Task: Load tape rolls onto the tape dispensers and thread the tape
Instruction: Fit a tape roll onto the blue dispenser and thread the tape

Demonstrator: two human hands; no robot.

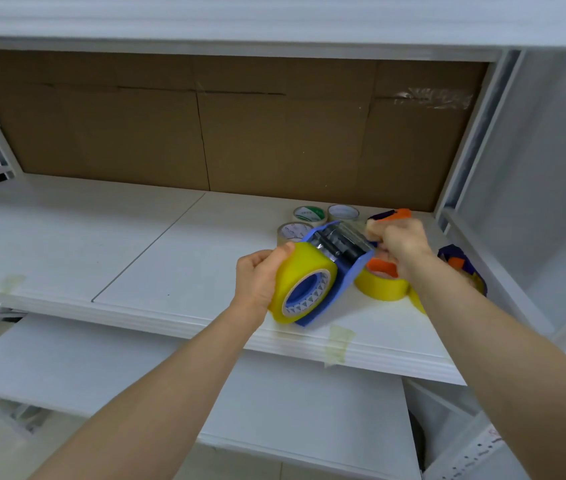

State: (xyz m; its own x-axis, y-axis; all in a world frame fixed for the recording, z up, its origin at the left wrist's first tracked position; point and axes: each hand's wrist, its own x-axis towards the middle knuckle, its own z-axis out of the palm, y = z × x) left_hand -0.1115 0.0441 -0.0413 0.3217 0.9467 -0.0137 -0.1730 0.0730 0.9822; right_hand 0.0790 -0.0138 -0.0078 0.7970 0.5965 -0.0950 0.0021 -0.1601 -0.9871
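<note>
A yellow tape roll point(300, 271) sits on the hub of a blue tape dispenser point(338, 268) held just above the white shelf point(136, 244). My left hand point(261, 275) grips the roll from its left side, thumb on top. At the dispenser's far end, my right hand point(401, 244) is curled and pinches the clear tape strip point(351, 233) that runs over the roller. Behind and under my right hand lies another yellow roll point(380, 289) with an orange dispenser point(383, 266) on it.
Three small rolls point(309, 214) stand near the cardboard back panel point(205, 133). A purple and orange dispenser point(389, 214) lies behind my right hand, another point(458, 261) at the right by the shelf post. A lower shelf point(274, 403) juts out below.
</note>
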